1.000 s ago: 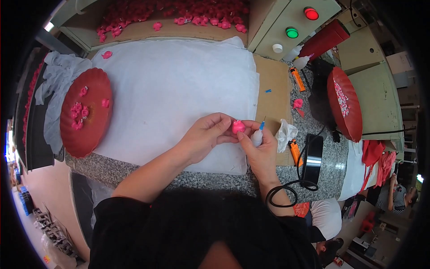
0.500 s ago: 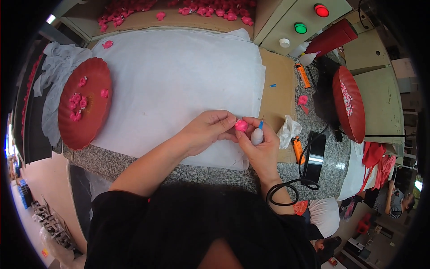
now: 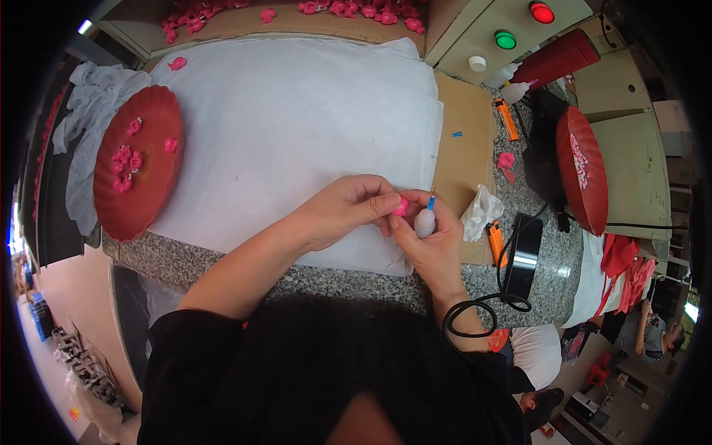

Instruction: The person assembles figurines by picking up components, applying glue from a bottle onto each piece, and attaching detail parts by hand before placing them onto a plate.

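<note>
A small pink figurine (image 3: 401,208) is pinched between my two hands over the right part of the white sheet (image 3: 297,111). My left hand (image 3: 354,210) has its thumb and fingers closed on the figurine from the left, covering much of it. My right hand (image 3: 434,237) steadies its other side with thumb and forefinger. Tucked in that same right hand is a small white squeeze bottle (image 3: 424,222) with a blue needle tip (image 3: 431,202) pointing up. A scalloped red tray (image 3: 141,200) at the left holds several similar pink pieces (image 3: 124,163).
More pink pieces (image 3: 348,9) lie in the compartment at the back. On the right are orange lighters (image 3: 507,119), a crumpled tissue (image 3: 482,213), a black phone (image 3: 523,259), a looping cable (image 3: 475,302) and a second red tray (image 3: 586,200) with tiny pieces. A control box (image 3: 489,41) stands behind.
My left thumb has moved over the pink figurine, so less of it shows. The view has shifted slightly; the right hand keeps its hold on the bottle.
</note>
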### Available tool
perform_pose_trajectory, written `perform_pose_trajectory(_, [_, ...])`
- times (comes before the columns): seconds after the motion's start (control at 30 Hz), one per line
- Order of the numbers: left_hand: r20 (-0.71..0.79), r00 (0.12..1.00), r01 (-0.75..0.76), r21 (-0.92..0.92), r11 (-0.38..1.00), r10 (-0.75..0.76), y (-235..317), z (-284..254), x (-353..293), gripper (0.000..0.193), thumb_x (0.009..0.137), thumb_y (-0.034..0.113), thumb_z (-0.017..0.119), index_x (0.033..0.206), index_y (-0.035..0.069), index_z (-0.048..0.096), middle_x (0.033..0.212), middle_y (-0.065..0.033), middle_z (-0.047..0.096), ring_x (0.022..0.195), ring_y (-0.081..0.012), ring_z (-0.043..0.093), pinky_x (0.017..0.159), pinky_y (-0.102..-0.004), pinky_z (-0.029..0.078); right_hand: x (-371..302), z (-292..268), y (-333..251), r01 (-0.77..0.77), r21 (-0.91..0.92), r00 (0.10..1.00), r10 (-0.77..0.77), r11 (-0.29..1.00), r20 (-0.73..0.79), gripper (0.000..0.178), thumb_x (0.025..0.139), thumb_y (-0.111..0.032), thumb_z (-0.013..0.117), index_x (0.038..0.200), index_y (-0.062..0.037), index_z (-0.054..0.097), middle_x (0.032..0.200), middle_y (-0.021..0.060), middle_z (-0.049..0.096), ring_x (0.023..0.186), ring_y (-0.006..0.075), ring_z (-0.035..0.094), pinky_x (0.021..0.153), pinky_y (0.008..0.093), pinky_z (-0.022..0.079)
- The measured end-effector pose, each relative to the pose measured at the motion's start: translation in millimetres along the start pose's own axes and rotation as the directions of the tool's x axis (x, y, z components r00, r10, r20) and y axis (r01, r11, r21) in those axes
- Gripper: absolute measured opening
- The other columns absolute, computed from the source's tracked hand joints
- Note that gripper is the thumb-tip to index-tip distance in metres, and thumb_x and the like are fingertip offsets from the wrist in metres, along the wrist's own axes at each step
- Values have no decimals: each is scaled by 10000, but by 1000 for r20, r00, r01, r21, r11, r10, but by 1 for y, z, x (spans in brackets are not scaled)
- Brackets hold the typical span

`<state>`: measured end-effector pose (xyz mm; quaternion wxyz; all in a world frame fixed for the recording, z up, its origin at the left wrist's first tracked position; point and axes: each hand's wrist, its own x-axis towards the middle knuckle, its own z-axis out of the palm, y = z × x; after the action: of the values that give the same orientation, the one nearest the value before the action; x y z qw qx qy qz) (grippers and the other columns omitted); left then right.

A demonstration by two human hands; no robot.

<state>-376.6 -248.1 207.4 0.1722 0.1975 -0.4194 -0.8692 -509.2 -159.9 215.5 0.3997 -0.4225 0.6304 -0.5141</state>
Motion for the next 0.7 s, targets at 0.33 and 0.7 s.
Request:
perform_pose_trajectory(0.33, [-28,999,33,-1,999,-33,-6,-2,1,288,857,278,480,817,-5,519,725,-62,543,569,-126,484,577,-235,401,-4,5,1,12,2,1000,-12,1000,2,224,692,-51,641,890,-7,547,814,44,565,755,85,524,656,221,432])
perform_pose_trajectory(0.7, [-153,988,6,4,1000,-5,-1,5,-1,305,853,264,488,774,-22,563,667,-64,545,563,-117,470,543,-231,392,-2,7,-8,-20,118,998,14,993,54,214,711,-2,615,897,0,508,764,43,578,717,66,524,633,206,429])
